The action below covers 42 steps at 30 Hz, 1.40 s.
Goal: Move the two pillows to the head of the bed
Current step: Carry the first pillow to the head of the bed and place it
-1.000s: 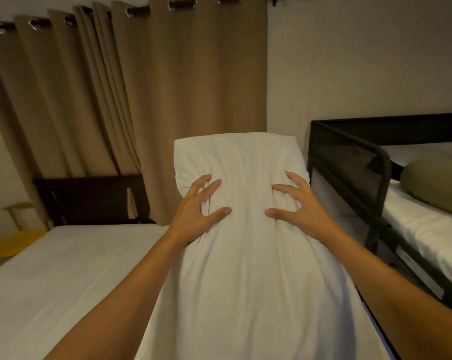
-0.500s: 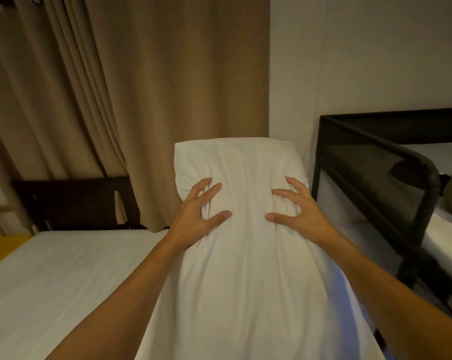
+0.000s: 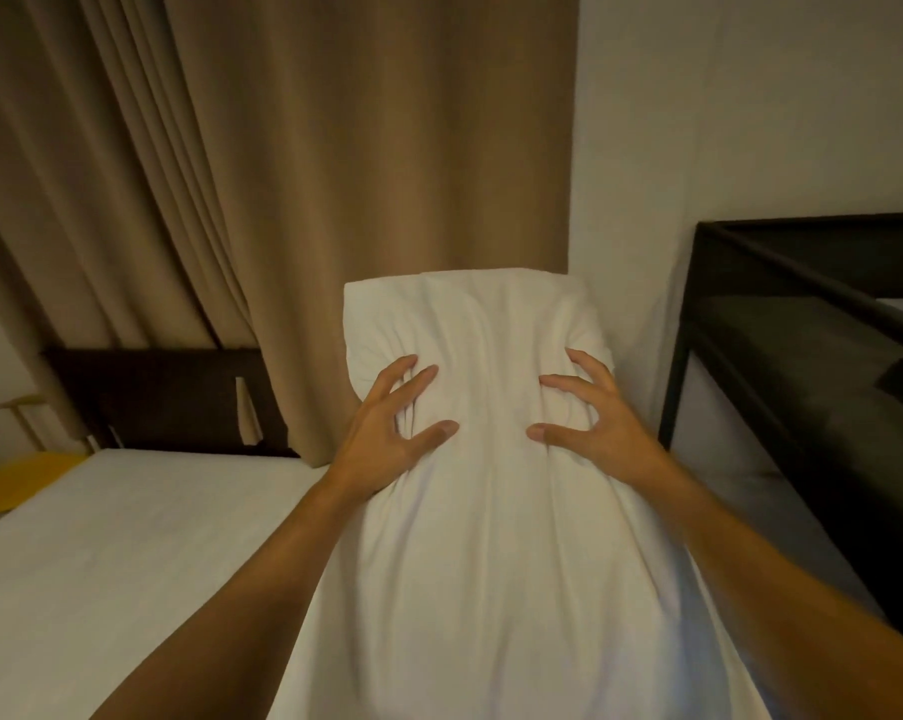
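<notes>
Pillow [image 3: 491, 537], white, centre frame, held up over bed [image 3: 101, 563]; left hand [image 3: 387, 428] and right hand [image 3: 589, 423] clutch its cover, fingers spread, tips dug in. Headboard [image 3: 169, 397], left, nearer than a second ago: carry likely progressing.

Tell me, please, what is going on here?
A person grips a white pillow with both hands, the left hand and right hand dug into its fabric, holding it upright in front of them. The white-sheeted bed lies to the left, its dark headboard by the curtain. The pillow is not yet set down there.
</notes>
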Motion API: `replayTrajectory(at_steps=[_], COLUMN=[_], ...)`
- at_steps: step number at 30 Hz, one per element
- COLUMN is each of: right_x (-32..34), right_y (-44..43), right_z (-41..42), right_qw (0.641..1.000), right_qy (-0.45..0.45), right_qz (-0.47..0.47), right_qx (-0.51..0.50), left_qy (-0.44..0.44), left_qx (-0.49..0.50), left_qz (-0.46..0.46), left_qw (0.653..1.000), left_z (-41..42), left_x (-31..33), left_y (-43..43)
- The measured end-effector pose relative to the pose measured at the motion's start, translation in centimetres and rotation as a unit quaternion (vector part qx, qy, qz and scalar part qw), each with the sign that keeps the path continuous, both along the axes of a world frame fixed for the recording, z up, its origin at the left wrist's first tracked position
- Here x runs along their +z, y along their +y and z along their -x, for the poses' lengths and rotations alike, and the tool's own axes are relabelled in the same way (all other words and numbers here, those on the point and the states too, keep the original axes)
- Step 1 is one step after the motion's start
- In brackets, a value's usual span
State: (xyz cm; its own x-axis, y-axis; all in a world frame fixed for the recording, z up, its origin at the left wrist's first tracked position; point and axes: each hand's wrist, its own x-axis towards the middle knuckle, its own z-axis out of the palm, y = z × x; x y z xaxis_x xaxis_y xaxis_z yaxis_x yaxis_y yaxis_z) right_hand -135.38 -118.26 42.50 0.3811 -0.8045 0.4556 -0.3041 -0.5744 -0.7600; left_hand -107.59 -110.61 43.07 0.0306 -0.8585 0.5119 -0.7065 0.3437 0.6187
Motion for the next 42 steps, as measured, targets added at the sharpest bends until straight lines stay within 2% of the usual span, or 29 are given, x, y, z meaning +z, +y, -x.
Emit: replayTrajectory(at_steps=[10,18,24,33,42], right_x=[-1.1,-0.3,0.0,-0.3,-1.5], right_y=[-9.5,-16.4,-19.1,-24.5,-32.5], right_z=[-3.2,-10.5,-16.6,-26.9,-33.6], right_qw=[1.0,0.996,0.99,0.966,0.935], right_qy=[0.008,0.019,0.011,0.012,0.021], right_qz=[0.003,0.03,0.054,0.066,0.046], right_qx=[0.03,0.078,0.132,0.251,0.352], left_qy=[0.008,0.028,0.006,-0.023,-0.011], left_qx=[0.024,0.073,0.134,0.273,0.384], left_qz=[0.008,0.026,0.047,0.054,0.027], left_qw=[1.0,0.997,0.99,0.96,0.923], left_z=[-2.8,-8.6,-13.6,-19.6,-21.4], left_x=[-1.5,-1.7,-2.0,-2.1,-3.4], left_y=[-7.6,-11.7,-12.0,-11.3,-15.3])
